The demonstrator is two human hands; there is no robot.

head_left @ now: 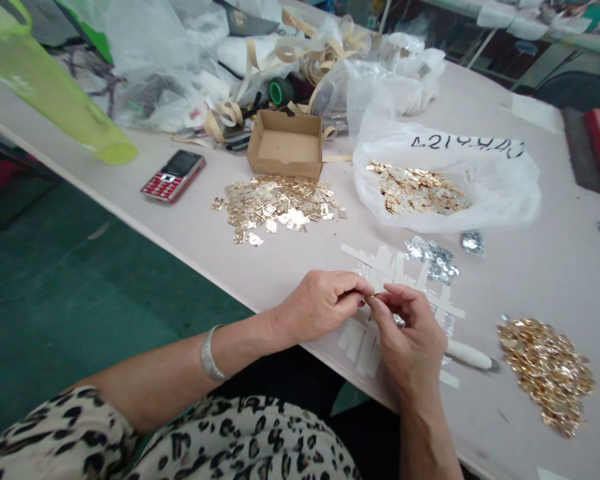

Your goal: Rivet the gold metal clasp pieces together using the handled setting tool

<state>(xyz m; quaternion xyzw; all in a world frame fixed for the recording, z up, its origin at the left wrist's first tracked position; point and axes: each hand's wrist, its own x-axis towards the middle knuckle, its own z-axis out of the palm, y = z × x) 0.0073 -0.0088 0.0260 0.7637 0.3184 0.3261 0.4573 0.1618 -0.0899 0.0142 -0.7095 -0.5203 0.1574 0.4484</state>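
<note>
Near the table's front edge, my left hand and my right hand meet, both pinching one small gold metal piece. Its exact shape is hidden by the fingers. Beneath them lie strips of white tape stuck over clear plastic on the table. A white-handled tool rests just right of my right hand, its near end hidden behind that hand. Small silver discs are scattered beyond the fingers. Further right is a heap of shiny gold pieces.
Flat gold plates lie piled before an open cardboard box. A white plastic bag holds more gold plates. A red phone and a yellow-green pitcher-like container stand left. Plastic bags and tan ribbon clutter the back.
</note>
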